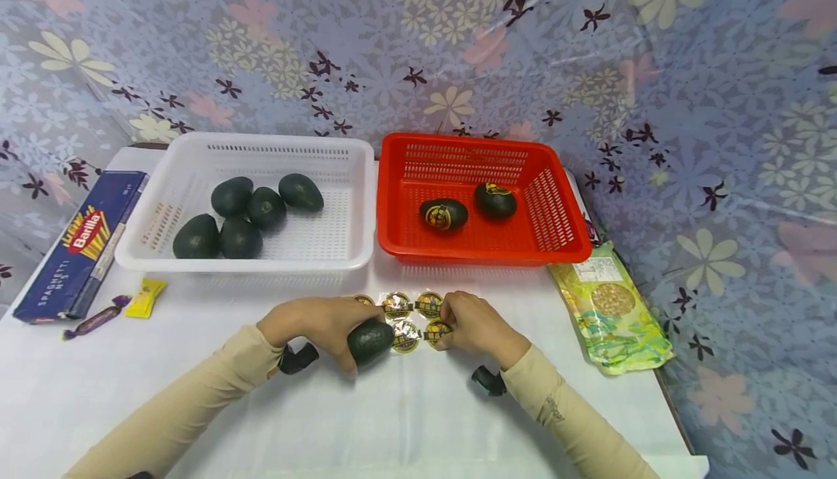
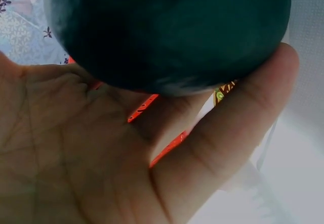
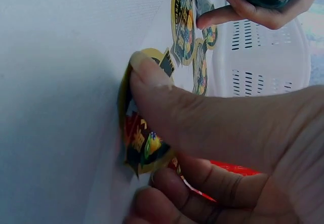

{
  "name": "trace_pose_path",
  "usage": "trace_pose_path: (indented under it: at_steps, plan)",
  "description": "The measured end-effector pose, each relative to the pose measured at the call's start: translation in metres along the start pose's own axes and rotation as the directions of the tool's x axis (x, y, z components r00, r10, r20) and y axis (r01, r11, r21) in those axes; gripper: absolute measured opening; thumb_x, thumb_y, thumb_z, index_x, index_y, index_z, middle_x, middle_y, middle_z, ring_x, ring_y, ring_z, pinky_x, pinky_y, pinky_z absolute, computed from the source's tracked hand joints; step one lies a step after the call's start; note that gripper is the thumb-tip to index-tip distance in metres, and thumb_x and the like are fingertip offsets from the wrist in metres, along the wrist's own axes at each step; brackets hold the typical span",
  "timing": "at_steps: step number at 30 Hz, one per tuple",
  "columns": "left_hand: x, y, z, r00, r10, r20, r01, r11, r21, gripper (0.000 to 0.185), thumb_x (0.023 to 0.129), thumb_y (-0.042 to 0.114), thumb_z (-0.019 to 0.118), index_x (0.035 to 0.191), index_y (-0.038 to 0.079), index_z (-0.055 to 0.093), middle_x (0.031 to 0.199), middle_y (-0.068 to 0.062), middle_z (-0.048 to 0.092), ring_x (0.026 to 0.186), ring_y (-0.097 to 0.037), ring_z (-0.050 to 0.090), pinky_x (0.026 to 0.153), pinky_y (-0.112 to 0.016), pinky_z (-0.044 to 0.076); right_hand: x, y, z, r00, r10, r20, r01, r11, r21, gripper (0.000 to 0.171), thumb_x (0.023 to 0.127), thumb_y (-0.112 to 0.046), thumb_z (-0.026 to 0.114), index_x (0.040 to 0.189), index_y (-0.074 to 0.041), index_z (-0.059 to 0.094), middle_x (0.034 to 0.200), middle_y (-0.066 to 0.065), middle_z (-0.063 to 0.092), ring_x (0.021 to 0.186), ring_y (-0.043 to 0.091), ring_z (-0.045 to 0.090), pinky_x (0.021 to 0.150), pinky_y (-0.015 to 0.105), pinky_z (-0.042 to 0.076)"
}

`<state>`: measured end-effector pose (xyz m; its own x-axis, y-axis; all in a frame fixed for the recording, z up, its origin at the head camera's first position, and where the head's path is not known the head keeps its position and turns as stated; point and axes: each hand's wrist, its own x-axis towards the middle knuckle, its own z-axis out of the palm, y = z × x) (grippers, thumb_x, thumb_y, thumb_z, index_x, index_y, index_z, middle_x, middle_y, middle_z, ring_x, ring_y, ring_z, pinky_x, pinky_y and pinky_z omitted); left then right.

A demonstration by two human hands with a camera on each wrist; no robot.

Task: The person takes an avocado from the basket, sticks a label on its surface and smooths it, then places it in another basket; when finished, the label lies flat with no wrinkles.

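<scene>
My left hand (image 1: 320, 323) grips a dark green avocado (image 1: 370, 340) just above the white table; in the left wrist view the avocado (image 2: 167, 32) fills the top, resting against my fingers (image 2: 228, 128). A clear sticker sheet (image 1: 408, 317) with round gold-and-black labels lies between the hands. My right hand (image 1: 471, 323) pinches one sticker (image 3: 144, 143) at the sheet's right end, thumb (image 3: 167, 107) on top and the label's edge curling up. A white basket (image 1: 353, 246) holds several plain avocados (image 1: 248, 214). A red basket (image 1: 556, 246) holds two stickered avocados (image 1: 443, 214).
A blue Barilla spaghetti box (image 1: 81, 243) lies at the far left, with a yellow candy (image 1: 145, 297) and a purple-wrapped candy (image 1: 94, 319) beside it. A green snack packet (image 1: 611, 308) lies at the right table edge. Floral cloth (image 1: 418, 43) hangs behind.
</scene>
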<state>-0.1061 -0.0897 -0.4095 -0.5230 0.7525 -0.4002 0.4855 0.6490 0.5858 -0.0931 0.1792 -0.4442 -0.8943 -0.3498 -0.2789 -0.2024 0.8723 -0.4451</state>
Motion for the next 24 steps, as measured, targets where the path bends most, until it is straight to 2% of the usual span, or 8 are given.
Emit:
trace_pose_path:
  at_steps: [8, 18, 24]
  plan:
    - [0.0002, 0.0011, 0.0002, 1.000, 0.010, -0.002, -0.010, 1.000, -0.004, 0.064, 0.063, 0.021, 0.094, 0.115, 0.020, 0.058, 0.109, 0.005, 0.063, 0.101, -0.012, 0.055, 0.089, -0.026, 0.048, -0.0049, 0.0007, 0.0026, 1.000, -0.030, -0.008, 0.030, 0.999, 0.011, 0.038, 0.069, -0.017, 0.092, 0.082, -0.014, 0.057, 0.078, -0.001, 0.049, 0.074, 0.014, 0.045, 0.074, 0.031, 0.036]
    - [-0.0002, 0.0003, -0.0003, 1.000, -0.001, -0.001, 0.001, 1.000, -0.005, 0.064, 0.063, 0.022, 0.094, 0.117, 0.019, 0.058, 0.109, 0.004, 0.063, 0.101, -0.012, 0.055, 0.090, -0.026, 0.047, -0.0050, 0.0004, 0.0031, 0.999, -0.039, -0.020, 0.040, 0.997, 0.059, 0.038, 0.069, -0.013, 0.091, 0.075, -0.015, 0.054, 0.073, -0.004, 0.051, 0.073, 0.012, 0.047, 0.074, 0.030, 0.037]
    - [-0.0003, -0.0001, -0.0006, 1.000, -0.003, -0.004, 0.003, 0.999, -0.038, 0.065, 0.063, 0.021, 0.094, 0.117, 0.017, 0.058, 0.110, 0.002, 0.063, 0.101, -0.012, 0.055, 0.089, -0.027, 0.048, -0.0082, 0.0013, 0.0042, 0.998, -0.045, -0.039, 0.047, 0.997, 0.066, 0.039, 0.069, -0.014, 0.091, 0.071, -0.016, 0.053, 0.071, -0.007, 0.049, 0.073, 0.012, 0.048, 0.080, 0.036, 0.036]
